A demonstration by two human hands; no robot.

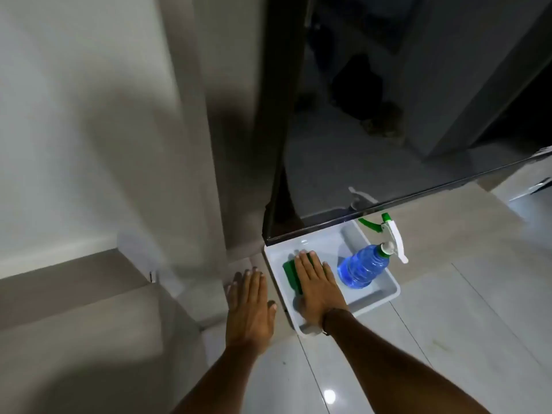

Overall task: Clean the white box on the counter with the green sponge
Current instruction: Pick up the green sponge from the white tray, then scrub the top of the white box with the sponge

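Observation:
The white box [385, 294] is a shallow open tray lying on a pale tiled surface, its far end tucked under a dark glass edge. Inside it at the left lies the green sponge [289, 271]. My right hand [315, 285] lies flat on the sponge, fingers stretched out and pressing down. A blue spray bottle [363, 265] with a white and green trigger head lies in the box's right half. My left hand [251, 306] rests flat on the surface just left of the box, fingers apart, holding nothing.
A dark glass panel [373, 144] with a sharp lower edge overhangs the far part of the box. A grey wall and door frame [209, 144] rise at the left. Glossy pale tiles [448, 339] spread to the right and toward me.

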